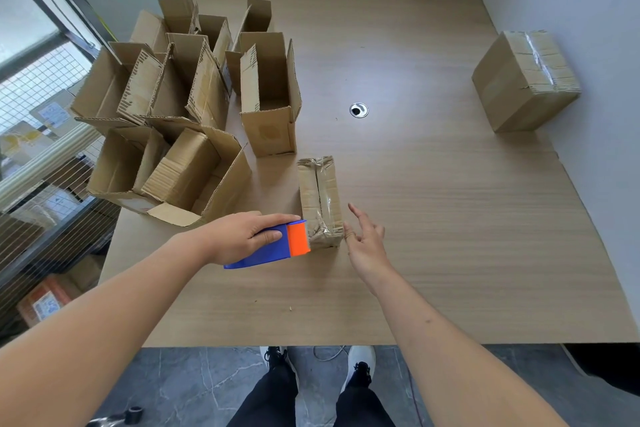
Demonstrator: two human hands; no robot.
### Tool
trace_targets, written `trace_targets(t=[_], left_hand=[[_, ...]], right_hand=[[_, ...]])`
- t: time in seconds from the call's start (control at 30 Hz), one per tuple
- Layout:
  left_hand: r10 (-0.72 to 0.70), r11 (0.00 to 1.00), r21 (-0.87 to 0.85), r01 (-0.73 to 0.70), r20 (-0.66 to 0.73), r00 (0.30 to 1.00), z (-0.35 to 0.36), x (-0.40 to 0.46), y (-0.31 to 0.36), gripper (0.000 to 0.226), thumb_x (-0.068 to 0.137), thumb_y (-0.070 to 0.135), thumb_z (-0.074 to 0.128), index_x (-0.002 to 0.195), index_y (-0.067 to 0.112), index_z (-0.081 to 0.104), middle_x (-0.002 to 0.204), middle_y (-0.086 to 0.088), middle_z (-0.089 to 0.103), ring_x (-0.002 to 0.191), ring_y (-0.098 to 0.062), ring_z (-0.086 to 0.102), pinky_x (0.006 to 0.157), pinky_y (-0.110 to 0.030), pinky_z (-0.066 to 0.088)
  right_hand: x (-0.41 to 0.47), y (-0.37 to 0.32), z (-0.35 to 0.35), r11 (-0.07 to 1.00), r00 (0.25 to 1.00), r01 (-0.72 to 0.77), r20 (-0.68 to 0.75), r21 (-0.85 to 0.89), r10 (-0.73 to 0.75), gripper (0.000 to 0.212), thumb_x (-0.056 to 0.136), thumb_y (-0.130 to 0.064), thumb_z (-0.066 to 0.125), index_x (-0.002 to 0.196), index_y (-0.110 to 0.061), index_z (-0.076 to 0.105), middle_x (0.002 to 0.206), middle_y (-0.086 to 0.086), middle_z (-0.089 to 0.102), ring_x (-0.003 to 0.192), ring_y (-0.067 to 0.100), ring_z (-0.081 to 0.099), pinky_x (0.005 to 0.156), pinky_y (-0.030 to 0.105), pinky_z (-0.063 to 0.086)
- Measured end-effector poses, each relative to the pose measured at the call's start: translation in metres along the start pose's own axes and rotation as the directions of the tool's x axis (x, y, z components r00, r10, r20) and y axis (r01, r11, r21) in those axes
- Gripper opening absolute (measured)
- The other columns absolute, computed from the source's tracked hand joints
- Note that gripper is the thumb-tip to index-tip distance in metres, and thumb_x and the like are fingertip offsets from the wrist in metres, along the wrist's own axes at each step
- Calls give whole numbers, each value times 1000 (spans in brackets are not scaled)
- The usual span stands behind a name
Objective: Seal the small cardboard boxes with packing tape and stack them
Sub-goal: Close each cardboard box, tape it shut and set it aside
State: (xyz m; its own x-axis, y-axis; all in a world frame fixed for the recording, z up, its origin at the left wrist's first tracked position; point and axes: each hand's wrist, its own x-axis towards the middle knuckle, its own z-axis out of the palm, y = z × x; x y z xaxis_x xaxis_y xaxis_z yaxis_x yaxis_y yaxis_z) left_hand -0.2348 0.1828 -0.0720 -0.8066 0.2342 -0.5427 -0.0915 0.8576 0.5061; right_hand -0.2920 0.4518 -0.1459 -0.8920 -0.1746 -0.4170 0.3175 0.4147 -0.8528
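Small taped box [320, 199] lies flat near centre of surface [433, 218], long axis running 12 to 6, clear tape along its top seam & wrinkled over the near end. Tape dispenser [273, 246], blue body w/ orange blade end, sits against the box's near-left corner, at approx 7 o'clock of it. Left hand [242, 236] wraps the dispenser, fingers over the top & thumb on its side. Right hand [367, 239] at 5 o'clock of box, fingers spread & relaxed, one fingertip touching the near-right corner, holds nothing. Cluster of open boxes [183, 107], flaps up, at 10–11 o'clock. Larger sealed box [524, 80] alone at 2 o'clock, well apart, by the wall. Round cable hole [358, 110] at 12–1.
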Motion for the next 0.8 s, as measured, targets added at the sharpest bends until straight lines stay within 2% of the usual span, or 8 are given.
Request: trace_targets(t=[0.07,0.17,0.27,0.33,0.47,0.57,0.73,0.8], left_hand=[[-2,1000,0,2,5,1000,0,2,2,44,106,54,31,138,77,13,113,6,55,97,-13,55,90,-39,46],[1,1000,-4,-1,8,1000,1,5,6,45,106,54,31,141,75,13,114,5,55,98,-13,54,90,-39,45],[7,1000,-9,-7,14,1000,2,8,9,45,105,54,31,140,75,13,118,6,54,101,-13,54,92,-40,45],[9,1000,-17,-8,16,1000,2,9,10,45,105,54,32,141,75,13,119,5,55,102,-14,54,92,-41,45],[0,999,-40,1,16,1000,6,6,8,46,106,54,32,142,74,13,118,4,55,101,-14,54,90,-39,45],[3,999,-44,-3,5,1000,8,4,9,46,106,54,32,145,70,14,115,3,55,98,-14,54,91,-40,45],[14,996,-83,-16,-31,999,16,2,7,47,107,52,34,146,69,17,112,2,56,97,-14,55,91,-39,46],[19,989,-147,-27,-53,998,21,1,8,46,107,49,37,148,66,22,113,1,57,100,-14,55,93,-38,45]], right_hand=[[-4,-2,-2,996,996,57,-70,-67,-62,29,104,-26,56,130,-36,62,120,-1,46,90,5,58,94,23,49],[-12,-5,-7,928,905,322,-229,-186,-359,20,96,-9,61,106,-25,68,99,-3,56,85,6,57,77,29,51],[-14,-5,-14,766,795,572,-34,-293,-606,21,82,-15,81,101,-21,72,93,-6,54,75,7,53,73,21,48],[-7,-4,-15,728,788,600,88,-333,-609,25,77,-14,86,99,-22,75,93,-7,52,74,4,52,72,27,52],[0,-8,-6,783,861,486,59,-389,-506,33,71,2,80,90,-24,73,88,-10,46,70,12,53,68,41,54],[0,-12,-4,724,867,464,94,-510,-489,37,71,1,73,92,-28,64,92,-8,46,79,19,53,66,44,53],[-7,-12,-8,427,717,611,239,-667,-654,62,74,-18,77,132,-36,62,137,-2,53,122,26,52,98,42,48],[-5,-1,-3,361,648,672,277,-647,-710,57,85,-8,72,137,-27,62,149,4,53,136,30,51,105,44,49]])
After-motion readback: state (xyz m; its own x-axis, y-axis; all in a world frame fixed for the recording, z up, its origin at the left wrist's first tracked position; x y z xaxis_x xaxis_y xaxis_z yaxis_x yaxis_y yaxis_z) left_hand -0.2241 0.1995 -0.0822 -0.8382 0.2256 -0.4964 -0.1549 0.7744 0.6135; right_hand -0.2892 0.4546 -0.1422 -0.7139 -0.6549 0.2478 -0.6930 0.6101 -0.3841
